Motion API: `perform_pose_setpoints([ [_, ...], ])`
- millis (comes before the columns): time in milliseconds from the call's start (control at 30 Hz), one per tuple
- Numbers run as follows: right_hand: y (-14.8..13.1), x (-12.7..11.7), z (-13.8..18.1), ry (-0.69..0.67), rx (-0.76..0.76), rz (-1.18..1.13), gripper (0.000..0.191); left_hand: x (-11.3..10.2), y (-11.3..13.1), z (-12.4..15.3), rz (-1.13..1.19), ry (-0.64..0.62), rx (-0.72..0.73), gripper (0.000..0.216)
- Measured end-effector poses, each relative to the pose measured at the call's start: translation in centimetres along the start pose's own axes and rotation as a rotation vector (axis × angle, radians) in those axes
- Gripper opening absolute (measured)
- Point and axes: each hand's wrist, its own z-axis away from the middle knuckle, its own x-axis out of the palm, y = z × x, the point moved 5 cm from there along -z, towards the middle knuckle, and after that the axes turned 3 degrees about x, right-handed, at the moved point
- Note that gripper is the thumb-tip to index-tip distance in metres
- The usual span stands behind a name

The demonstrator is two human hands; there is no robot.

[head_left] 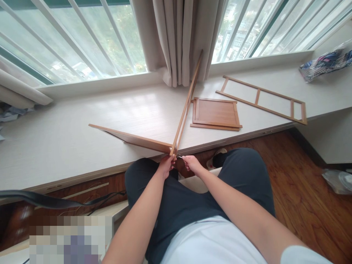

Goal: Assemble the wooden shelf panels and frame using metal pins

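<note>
Two thin wooden panels meet at a corner just over the near edge of the white window ledge (68, 128). One panel (129, 138) runs off to the left, the other (187, 101) stands on edge and runs back toward the curtain. My left hand (166, 165) is closed on the corner where they join. My right hand (190, 163) pinches something small and thin right at that corner; I cannot make out what it is.
A flat framed wooden panel (216, 113) lies on the ledge to the right, and a ladder-like wooden frame (264, 99) farther right. A patterned cloth bundle (324, 63) sits at the far right. Curtain (178, 40) hangs behind. A black cable (55, 201) crosses lower left.
</note>
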Motion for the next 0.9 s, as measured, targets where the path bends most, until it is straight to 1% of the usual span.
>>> perform_pose_setpoints([
  [167,0.29,0.31,-0.83,0.008,0.004,-0.003,0.041,0.09,0.1,0.2,0.004,0.002,0.001,0.035],
  [433,0.0,0.4,-0.8,-0.012,-0.004,-0.018,0.042,0.11,0.08,0.12,-0.001,0.007,0.002,0.036],
  [667,-0.19,0.56,-0.55,-0.075,0.02,-0.033,0.046,0.09,0.13,0.24,-0.003,0.005,0.002,0.035],
  [767,-0.25,0.55,-0.55,-0.1,0.018,-0.021,0.046,0.04,0.09,0.17,-0.008,-0.003,0.009,0.036],
  [900,-0.12,0.4,-0.95,-0.09,-0.008,0.036,0.044,-0.01,0.06,0.13,-0.009,-0.001,0.007,0.037],
])
